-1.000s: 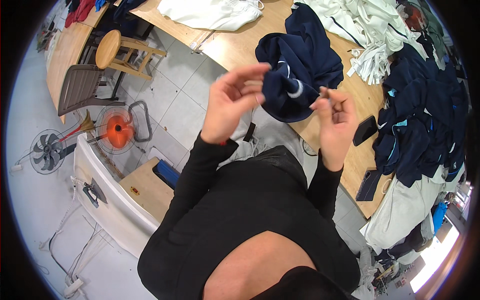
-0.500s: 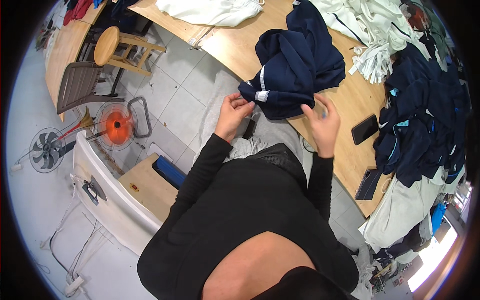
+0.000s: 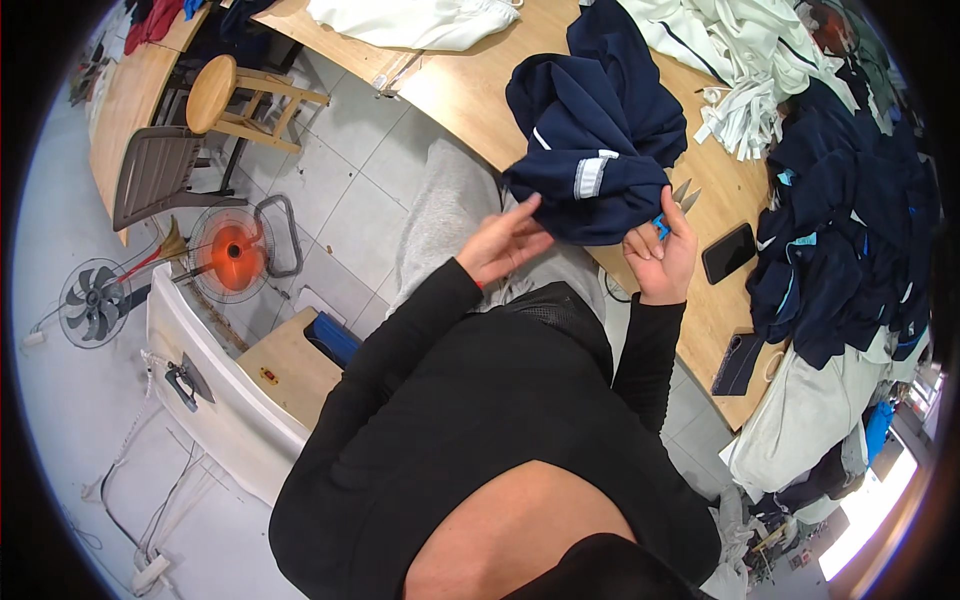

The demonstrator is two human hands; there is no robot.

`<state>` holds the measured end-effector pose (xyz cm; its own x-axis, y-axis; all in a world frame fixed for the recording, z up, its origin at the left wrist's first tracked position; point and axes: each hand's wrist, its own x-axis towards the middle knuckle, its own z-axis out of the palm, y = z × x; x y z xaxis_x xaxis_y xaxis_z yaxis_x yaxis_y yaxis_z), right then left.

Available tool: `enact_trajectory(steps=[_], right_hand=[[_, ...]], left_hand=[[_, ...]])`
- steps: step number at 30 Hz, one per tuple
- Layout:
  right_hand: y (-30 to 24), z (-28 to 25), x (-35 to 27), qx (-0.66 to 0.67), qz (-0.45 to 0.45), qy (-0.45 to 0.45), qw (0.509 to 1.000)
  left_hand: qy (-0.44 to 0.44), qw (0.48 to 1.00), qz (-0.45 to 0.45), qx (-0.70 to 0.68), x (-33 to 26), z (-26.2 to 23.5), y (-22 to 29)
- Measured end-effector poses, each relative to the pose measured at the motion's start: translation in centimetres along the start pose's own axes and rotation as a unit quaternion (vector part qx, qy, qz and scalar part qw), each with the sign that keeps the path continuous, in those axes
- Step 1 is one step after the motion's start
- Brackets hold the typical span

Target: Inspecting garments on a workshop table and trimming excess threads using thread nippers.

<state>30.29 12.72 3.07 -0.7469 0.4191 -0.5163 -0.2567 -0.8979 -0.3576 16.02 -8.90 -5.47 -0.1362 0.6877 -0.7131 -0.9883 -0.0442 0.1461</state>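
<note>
A navy blue garment (image 3: 600,105) lies bunched at the table's near edge, with a white-and-grey striped patch (image 3: 590,177) facing up on its folded end. My left hand (image 3: 507,243) is at the garment's lower left edge, fingers stretched out and apart, fingertips against the cloth. In my right hand (image 3: 660,258) is a small pair of thread snips (image 3: 662,226) with blue on the handle. Their pale blades point up and away, beside the cloth rather than on it. My right fingertips touch the garment's right edge.
The wooden table (image 3: 460,95) also carries a black phone (image 3: 729,254), a navy fabric piece (image 3: 737,364), white garments (image 3: 690,40) and a navy garment heap (image 3: 840,230). To the left are an ironing board (image 3: 225,430) with an iron (image 3: 187,384), an orange fan (image 3: 234,252) and a stool (image 3: 213,92).
The garment's near end has turned, bringing the striped patch rightward and up. My left hand's pinch on the corner has opened, and it has moved down and right. The snips' blades now show.
</note>
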Motion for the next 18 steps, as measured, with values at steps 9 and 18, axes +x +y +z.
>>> enact_trajectory(steps=[9,18], right_hand=[[1.0,1.8,-1.0,0.023,0.017,-0.042,0.999],[2.1,-5.1,2.5,-0.656,-0.425,0.119,0.612]], left_hand=[[0.020,0.994,0.041,0.104,-0.1,2.0,-0.2],[-0.141,0.984,0.079,-0.073,-2.3,4.1,2.6]])
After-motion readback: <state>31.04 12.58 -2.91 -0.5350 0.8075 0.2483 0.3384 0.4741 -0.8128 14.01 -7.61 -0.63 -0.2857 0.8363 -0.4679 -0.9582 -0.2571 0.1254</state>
